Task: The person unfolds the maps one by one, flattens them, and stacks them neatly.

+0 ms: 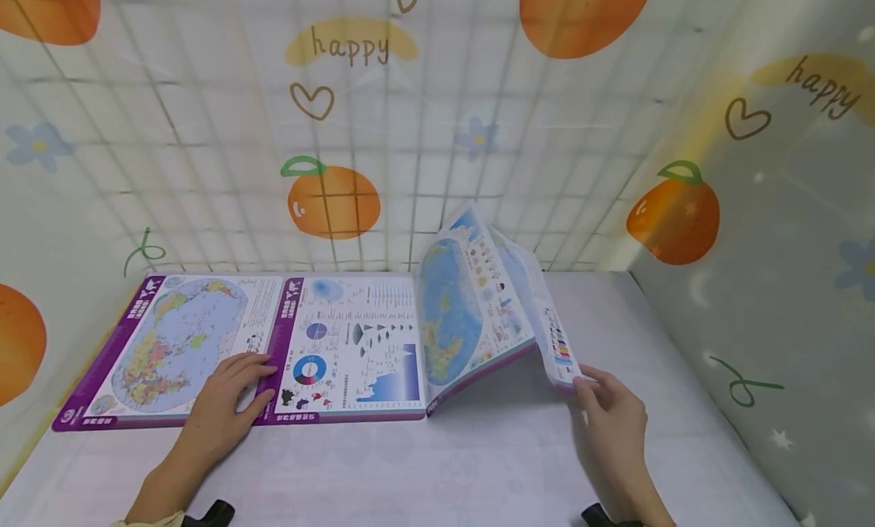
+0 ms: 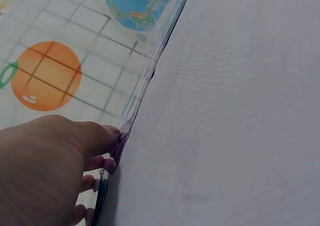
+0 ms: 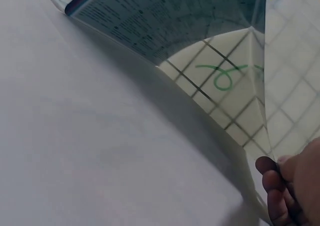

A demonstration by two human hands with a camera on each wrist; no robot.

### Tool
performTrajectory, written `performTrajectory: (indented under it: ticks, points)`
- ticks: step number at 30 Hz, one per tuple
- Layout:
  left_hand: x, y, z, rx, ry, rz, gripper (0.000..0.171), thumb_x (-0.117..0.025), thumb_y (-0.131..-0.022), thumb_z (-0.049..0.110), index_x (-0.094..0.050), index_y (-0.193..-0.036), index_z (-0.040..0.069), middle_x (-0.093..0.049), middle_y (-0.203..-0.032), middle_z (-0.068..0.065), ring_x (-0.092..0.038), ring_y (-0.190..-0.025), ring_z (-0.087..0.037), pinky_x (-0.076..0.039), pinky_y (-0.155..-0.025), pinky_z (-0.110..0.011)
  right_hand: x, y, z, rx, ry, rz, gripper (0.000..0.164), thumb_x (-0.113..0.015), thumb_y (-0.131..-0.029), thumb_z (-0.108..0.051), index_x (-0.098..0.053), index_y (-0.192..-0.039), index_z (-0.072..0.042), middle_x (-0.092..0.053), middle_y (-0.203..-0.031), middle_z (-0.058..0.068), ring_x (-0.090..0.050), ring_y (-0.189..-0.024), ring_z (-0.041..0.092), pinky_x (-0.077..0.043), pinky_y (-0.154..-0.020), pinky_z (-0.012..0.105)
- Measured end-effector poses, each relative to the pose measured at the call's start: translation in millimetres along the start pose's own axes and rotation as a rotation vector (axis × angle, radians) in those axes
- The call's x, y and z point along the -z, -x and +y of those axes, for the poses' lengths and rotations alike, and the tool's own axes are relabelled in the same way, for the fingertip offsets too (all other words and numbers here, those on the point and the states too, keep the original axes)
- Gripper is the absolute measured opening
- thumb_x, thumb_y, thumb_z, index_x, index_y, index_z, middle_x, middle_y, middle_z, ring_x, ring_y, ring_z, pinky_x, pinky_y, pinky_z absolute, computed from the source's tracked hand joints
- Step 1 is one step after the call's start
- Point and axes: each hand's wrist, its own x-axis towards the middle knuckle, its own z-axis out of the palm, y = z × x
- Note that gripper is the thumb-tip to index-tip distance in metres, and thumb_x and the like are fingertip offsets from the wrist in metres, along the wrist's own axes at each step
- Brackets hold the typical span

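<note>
Orange-print cloth [image 1: 410, 132] backs the white tabletop [image 1: 410, 470]; left hand [image 1: 225, 394] rests loosely spread on the folding world map [image 1: 342, 345]; right hand [image 1: 611, 405] pinches its raised end panel [image 1: 559, 352].

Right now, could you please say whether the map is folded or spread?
Partly spread: the map lies flat at left, but its right section rises folded, a corner held by the right hand.

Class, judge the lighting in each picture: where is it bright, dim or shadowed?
Head view: bright, a yellowish glow on the printed cloth; left wrist view: dimmer, the left hand shaded; right wrist view: also dim, a soft shadow on the white tabletop beside the lifted panel.
</note>
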Motion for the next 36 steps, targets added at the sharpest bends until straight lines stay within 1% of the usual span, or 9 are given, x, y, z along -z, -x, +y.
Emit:
performTrajectory:
  ticks: [4, 6, 10, 16, 18, 23, 28, 33, 36]
  points:
    - [0.1, 0.2, -0.6, 0.001, 0.0, -0.004, 0.035, -0.084, -0.085, 0.004, -0.075, -0.119, 0.008, -0.068, -0.137, -0.014, -0.052, -0.137, -0.042, -0.039, -0.111, -0.067, 11, -6, 6, -0.069, 0.0, 0.014, 0.037, -0.061, -0.107, -0.035, -0.069, -0.138, -0.017, -0.078, -0.124, 0.01, -0.063, -0.103, -0.002, -0.045, -0.08, 0.014]
    - [0.0, 0.2, -1.2, 0.002, -0.002, -0.005, 0.035, -0.084, -0.086, 0.005, -0.075, -0.119, 0.008, -0.068, -0.137, -0.014, -0.052, -0.137, -0.042, -0.038, -0.111, -0.067, 15, -10, 10, -0.081, -0.005, 0.037, 0.036, -0.062, -0.107, -0.034, -0.07, -0.137, -0.016, -0.078, -0.123, 0.011, -0.061, -0.096, -0.004, -0.046, -0.072, 0.013]
    - [0.1, 0.4, -1.8, 0.001, -0.006, -0.002, 0.036, -0.085, -0.085, 0.005, -0.075, -0.12, 0.008, -0.068, -0.137, -0.014, -0.052, -0.137, -0.042, -0.039, -0.111, -0.067, 21, -16, 15, -0.099, -0.015, 0.073, 0.033, -0.064, -0.106, -0.032, -0.072, -0.134, -0.016, -0.079, -0.12, 0.011, -0.06, -0.092, -0.001, -0.045, -0.069, 0.014]
    - [0.2, -0.1, -0.9, -0.001, -0.012, 0.001, 0.035, -0.084, -0.085, 0.005, -0.075, -0.119, 0.008, -0.068, -0.137, -0.014, -0.052, -0.137, -0.042, -0.039, -0.11, -0.067, 30, -23, 24, -0.162, -0.006, 0.078, 0.037, -0.058, -0.109, -0.036, -0.069, -0.139, -0.018, -0.075, -0.131, 0.009, -0.06, -0.109, 0.006, -0.042, -0.087, 0.021]
    - [0.1, -0.2, -0.6, 0.001, -0.01, -0.002, 0.035, -0.084, -0.085, 0.005, -0.075, -0.119, 0.008, -0.068, -0.137, -0.014, -0.052, -0.137, -0.042, -0.039, -0.11, -0.067, 33, -26, 28, -0.19, 0.009, 0.071, 0.039, -0.054, -0.11, -0.038, -0.066, -0.142, -0.019, -0.072, -0.136, 0.008, -0.059, -0.115, 0.01, -0.043, -0.089, 0.019]
    - [0.0, 0.3, 0.2, 0.01, -0.006, -0.012, 0.035, -0.084, -0.086, 0.005, -0.075, -0.12, 0.008, -0.068, -0.138, -0.014, -0.051, -0.138, -0.042, -0.039, -0.111, -0.067, 40, -31, 37, -0.257, 0.015, 0.063, 0.043, -0.05, -0.111, -0.041, -0.062, -0.147, -0.021, -0.067, -0.144, 0.006, -0.06, -0.117, 0.014, -0.048, -0.077, 0.007]
    - [0.3, 0.5, 0.9, 0.016, -0.006, -0.02, 0.035, -0.084, -0.087, 0.005, -0.075, -0.12, 0.009, -0.068, -0.139, -0.014, -0.051, -0.138, -0.042, -0.039, -0.111, -0.068, 50, -32, 44, -0.265, -0.011, 0.064, 0.045, -0.048, -0.111, -0.044, -0.061, -0.149, -0.021, -0.07, -0.139, 0.005, -0.062, -0.11, 0.01, -0.046, -0.08, 0.009]
    - [-0.4, 1.0, -0.2, 0.02, -0.006, -0.023, 0.036, -0.084, -0.087, 0.005, -0.075, -0.121, 0.009, -0.068, -0.139, -0.014, -0.051, -0.139, -0.041, -0.039, -0.111, -0.068, 57, -35, 49, -0.287, -0.033, 0.077, 0.045, -0.044, -0.113, -0.042, -0.059, -0.15, -0.021, -0.067, -0.143, 0.007, -0.062, -0.106, 0.007, -0.047, -0.075, 0.005]
    - [-0.6, 1.0, -0.9, 0.018, -0.006, -0.021, 0.036, -0.084, -0.086, 0.005, -0.075, -0.121, 0.009, -0.068, -0.139, -0.013, -0.051, -0.139, -0.041, -0.039, -0.111, -0.067, 60, -37, 51, -0.3, -0.053, 0.11, 0.046, -0.045, -0.113, -0.04, -0.059, -0.15, -0.019, -0.066, -0.143, 0.009, -0.063, -0.101, 0.004, -0.049, -0.072, 0.005]
